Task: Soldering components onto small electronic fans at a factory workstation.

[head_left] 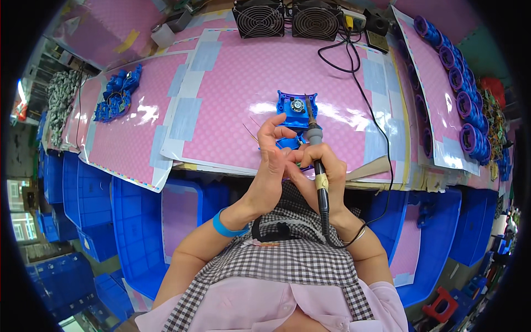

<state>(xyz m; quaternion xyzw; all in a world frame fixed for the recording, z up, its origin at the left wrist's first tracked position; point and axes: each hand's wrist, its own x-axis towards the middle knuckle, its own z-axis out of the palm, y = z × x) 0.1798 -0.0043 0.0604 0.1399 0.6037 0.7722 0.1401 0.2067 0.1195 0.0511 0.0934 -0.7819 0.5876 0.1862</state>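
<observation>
Blue plastic moulded housing (289, 117) on the pink-covered counter (238, 72) could scorch if the black-handled, pencil-shaped soldering iron (321, 182), gripped in the curled right hand (332, 169) with its tip near, dips; whether the half-open left hand (269, 169) pinches anything, I cannot tell.

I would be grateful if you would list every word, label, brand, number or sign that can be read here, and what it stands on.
None can be read with certainty.
Soldering iron in the right hand: no readable lettering.
Blue housing near the iron's tip: no readable text.
Black fan at the back left: any hub marking is too small.
Large blue bin at lower left: any wall marks are too blurred.
</observation>
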